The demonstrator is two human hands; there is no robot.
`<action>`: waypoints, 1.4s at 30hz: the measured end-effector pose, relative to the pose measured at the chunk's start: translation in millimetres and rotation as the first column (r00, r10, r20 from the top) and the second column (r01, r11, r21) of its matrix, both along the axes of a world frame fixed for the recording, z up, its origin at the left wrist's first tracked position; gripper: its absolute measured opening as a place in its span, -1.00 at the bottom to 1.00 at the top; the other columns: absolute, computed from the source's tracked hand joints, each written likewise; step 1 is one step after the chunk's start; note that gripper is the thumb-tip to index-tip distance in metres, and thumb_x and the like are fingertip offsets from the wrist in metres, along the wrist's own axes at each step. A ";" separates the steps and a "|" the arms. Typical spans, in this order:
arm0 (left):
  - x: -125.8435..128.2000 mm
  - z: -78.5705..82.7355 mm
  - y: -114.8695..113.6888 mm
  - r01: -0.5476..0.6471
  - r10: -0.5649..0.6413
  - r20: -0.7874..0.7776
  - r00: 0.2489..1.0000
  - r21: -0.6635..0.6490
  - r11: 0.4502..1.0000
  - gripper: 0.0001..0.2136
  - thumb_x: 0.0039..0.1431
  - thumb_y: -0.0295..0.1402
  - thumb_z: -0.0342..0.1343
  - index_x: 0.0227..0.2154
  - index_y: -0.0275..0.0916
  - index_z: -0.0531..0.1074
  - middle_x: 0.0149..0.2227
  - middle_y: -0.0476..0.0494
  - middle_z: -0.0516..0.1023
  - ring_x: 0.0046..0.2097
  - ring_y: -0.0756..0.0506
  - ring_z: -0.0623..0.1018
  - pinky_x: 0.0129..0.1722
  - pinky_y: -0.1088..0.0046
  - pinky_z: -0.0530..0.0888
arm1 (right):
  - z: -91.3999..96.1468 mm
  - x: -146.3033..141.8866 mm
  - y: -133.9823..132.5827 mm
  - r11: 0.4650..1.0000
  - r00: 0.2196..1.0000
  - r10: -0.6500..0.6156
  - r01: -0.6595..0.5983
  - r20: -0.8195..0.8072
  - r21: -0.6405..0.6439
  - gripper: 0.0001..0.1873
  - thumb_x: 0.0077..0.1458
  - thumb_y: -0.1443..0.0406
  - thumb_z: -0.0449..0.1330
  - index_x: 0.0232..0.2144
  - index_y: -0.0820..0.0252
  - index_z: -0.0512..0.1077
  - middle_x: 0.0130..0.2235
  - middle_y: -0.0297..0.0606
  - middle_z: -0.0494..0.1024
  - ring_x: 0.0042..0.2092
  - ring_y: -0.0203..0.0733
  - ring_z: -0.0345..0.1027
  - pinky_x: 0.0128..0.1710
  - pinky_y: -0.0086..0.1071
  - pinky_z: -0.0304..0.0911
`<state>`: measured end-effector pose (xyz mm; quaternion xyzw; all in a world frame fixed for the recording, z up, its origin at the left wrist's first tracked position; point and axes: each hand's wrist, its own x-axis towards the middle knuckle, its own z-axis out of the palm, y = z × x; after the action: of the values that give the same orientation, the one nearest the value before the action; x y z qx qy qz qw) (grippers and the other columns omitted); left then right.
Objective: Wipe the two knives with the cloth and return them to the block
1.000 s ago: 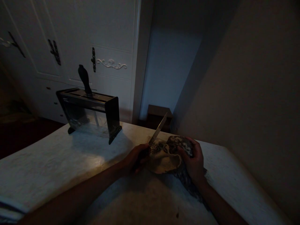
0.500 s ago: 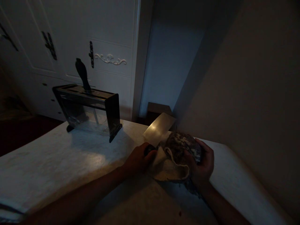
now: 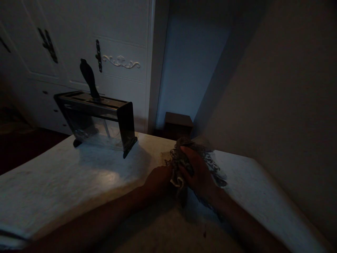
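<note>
My left hand (image 3: pixel 158 180) is closed in a fist on the black handle of a cleaver, which showed its broad blade a moment ago. Only a dull tan corner, perhaps of the blade, is visible at the cloth's left edge. My right hand (image 3: pixel 198 172) grips a crumpled, shaggy brown-and-grey cloth (image 3: pixel 181 156), pressed over where the blade was seen. The cloth's loose fringes hang beside my left knuckles and spread to the right. Both hands are just above the pale marbled table (image 3: pixel 110 182).
A black-framed knife block (image 3: pixel 125 123) with clear sides stands on the table at left, one black-handled knife (image 3: pixel 89 79) upright in it. White cabinets (image 3: pixel 121 31) rise behind. A brown box-like piece (image 3: pixel 179 119) sits beyond the far edge. A wall (image 3: pixel 276 88) borders the right.
My right hand has moved left with the cloth, covering the cleaver blade that was in plain view. The cloth's pale underside has turned out of sight. My left hand has barely moved.
</note>
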<state>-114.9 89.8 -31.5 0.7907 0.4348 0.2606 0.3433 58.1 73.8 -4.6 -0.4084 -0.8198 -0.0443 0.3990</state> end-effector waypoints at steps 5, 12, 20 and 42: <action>-0.3 -2.0 2.0 -0.003 0.004 0.076 0.997 -0.018 1.000 -0.89 -0.11 -0.38 0.18 -0.56 -0.19 0.33 -0.57 -0.10 0.35 -0.42 -0.18 0.44 -0.36 0.39 0.30 | 9.3 -0.5 17.4 0.989 0.995 0.034 -0.021 0.089 -0.143 -0.40 0.13 0.27 0.10 0.23 0.16 0.17 0.19 -0.09 0.33 0.20 0.03 0.20 0.19 0.00 0.17; 4.5 3.3 -1.1 -0.072 0.072 -0.064 0.995 0.007 0.997 -0.84 0.05 -0.22 0.13 -0.41 -0.20 0.42 -0.47 -0.18 0.44 -0.39 -0.20 0.46 -0.36 0.39 0.27 | 9.3 24.0 37.0 0.981 0.994 0.030 -0.008 0.109 -0.196 -0.38 0.07 0.30 0.10 0.21 0.18 0.21 0.18 -0.08 0.34 0.20 -0.01 0.21 0.19 -0.02 0.15; 3.5 -3.7 0.4 -0.084 0.080 0.050 0.996 0.067 0.994 -0.76 0.09 -0.13 0.14 -0.34 -0.19 0.49 -0.46 -0.14 0.46 -0.45 -0.11 0.40 -0.43 0.46 0.19 | 6.2 57.6 49.7 0.975 0.998 -0.026 0.037 0.053 -0.221 -0.45 0.09 0.26 0.07 0.15 0.20 0.27 0.14 -0.06 0.38 0.16 0.03 0.25 0.16 0.04 0.15; -13.6 8.8 6.3 -0.263 0.261 0.084 0.962 0.013 0.965 -0.65 0.13 -0.06 0.04 -0.27 -0.25 0.49 -0.28 -0.12 0.58 -0.25 -0.13 0.55 -0.24 0.39 0.40 | 72.9 94.9 32.4 0.607 0.936 0.326 -0.098 0.135 -0.789 -0.51 0.07 0.14 0.25 0.06 0.09 0.39 0.02 -0.21 0.48 0.03 0.00 0.36 0.05 -0.13 0.26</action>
<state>-128.5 96.0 -22.6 0.7191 0.5179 0.3409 0.3138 153.0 106.3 68.2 -0.4284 -0.8477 0.3037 0.0752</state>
